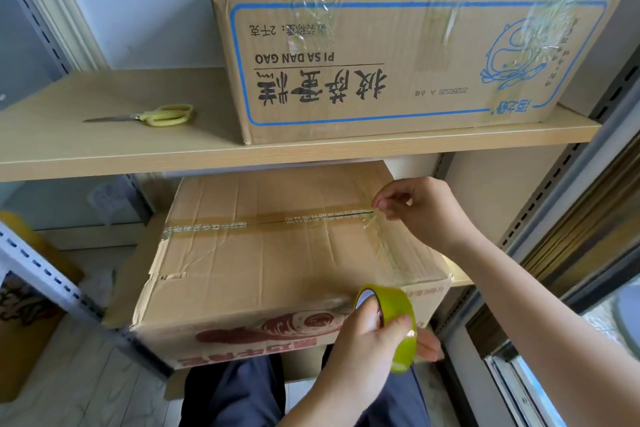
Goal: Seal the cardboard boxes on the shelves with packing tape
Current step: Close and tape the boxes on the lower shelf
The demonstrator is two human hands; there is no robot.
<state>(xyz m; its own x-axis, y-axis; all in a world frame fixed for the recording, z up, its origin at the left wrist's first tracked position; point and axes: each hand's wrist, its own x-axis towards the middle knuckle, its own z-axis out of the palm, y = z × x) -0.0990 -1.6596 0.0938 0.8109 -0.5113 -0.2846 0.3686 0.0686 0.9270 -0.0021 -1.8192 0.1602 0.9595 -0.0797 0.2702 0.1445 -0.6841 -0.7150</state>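
Note:
A cardboard box (263, 253) lies on the lower shelf, its top flaps meeting along a centre seam with old brown tape at the left. My left hand (363, 343) grips a yellowish roll of clear packing tape (398, 308) at the box's front right edge. A clear strip of tape (384, 246) runs from the roll back across the box's right side. My right hand (422, 211) pinches the strip's far end at the seam. A second box (398, 55) with blue print stands on the upper shelf, with clear tape over its top.
Yellow-handled scissors (162, 115) lie on the upper shelf board (104, 146), left of the printed box. Slotted metal uprights (45, 274) frame the shelves on both sides. A window frame (554, 288) is close on the right. My knees show below the lower box.

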